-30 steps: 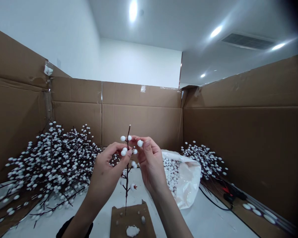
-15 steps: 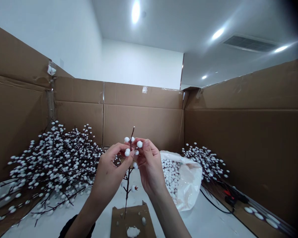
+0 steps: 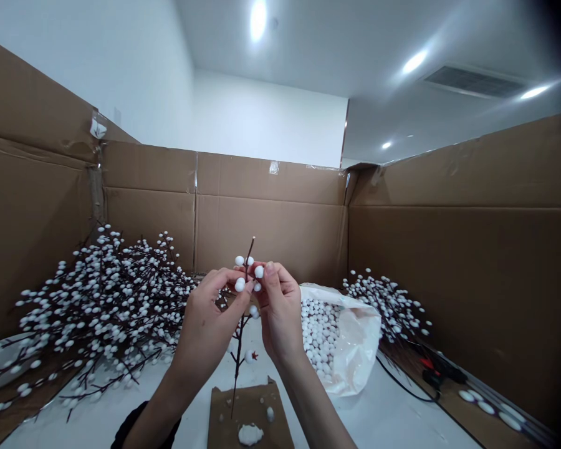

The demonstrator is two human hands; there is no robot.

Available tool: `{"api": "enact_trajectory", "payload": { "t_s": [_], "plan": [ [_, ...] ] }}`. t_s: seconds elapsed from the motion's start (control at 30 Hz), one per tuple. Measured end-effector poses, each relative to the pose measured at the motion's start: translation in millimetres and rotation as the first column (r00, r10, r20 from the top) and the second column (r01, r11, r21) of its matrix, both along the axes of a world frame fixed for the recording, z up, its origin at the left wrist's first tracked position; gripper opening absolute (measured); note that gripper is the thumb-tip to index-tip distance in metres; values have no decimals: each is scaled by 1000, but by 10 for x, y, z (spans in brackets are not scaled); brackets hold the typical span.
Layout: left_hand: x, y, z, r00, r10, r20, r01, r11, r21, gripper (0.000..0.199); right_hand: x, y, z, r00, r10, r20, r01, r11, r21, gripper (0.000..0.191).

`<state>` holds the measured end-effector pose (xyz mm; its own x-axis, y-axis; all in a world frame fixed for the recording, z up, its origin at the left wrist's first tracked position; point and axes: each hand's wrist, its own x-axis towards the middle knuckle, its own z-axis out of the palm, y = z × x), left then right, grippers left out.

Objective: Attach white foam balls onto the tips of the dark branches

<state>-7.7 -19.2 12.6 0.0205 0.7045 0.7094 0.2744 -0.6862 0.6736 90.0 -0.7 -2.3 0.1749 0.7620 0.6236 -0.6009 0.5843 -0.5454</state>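
Observation:
Between my two hands stands a dark brown artificial berry branch (image 3: 237,355), nearly upright, with white balls on several of its twigs and a bare tip at the top. My left hand (image 3: 214,308) pinches the stem between thumb and fingers near its upper part. With thumb and forefinger, my right hand (image 3: 280,305) grips a white ball (image 3: 258,272) at a short twig on the stem's right side. Other white balls sit just above and below my fingertips. A small red star-shaped piece (image 3: 255,355) shows beside a lower ball. The right hand's other fingers are curled and partly hidden.
Below the branch lies a cardboard piece (image 3: 224,430) with a white lump (image 3: 250,434) on it. Right of my hands is a plastic bag (image 3: 358,355) of white balls. White-berry branches pile at left (image 3: 116,305) and right (image 3: 388,305). Cardboard walls (image 3: 271,231) enclose the table.
My right hand and the white ball in its fingers have moved slightly left, closer to the stem. My left hand keeps its pinch on the branch.

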Motion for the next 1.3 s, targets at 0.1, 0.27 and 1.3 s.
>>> {"api": "enact_trajectory", "payload": {
  "t_s": [0.1, 0.27, 1.3],
  "plan": [
    [8, 1, -8, 1000, -9, 13, 9, 1000, 7, 17, -7, -4, -1, 1000, -8, 6, 8, 1000, 9, 24],
    [8, -2, -24, 999, -16, 29, 16, 1000, 7, 15, 2, 5, 10, 1000, -4, 20, 4, 1000, 11, 25],
    [4, 29, -30, 999, 46, 1, -46, 996, 73, 15, -6, -15, 8, 998, -32, 47, 33, 999, -7, 25]
  ]
}}
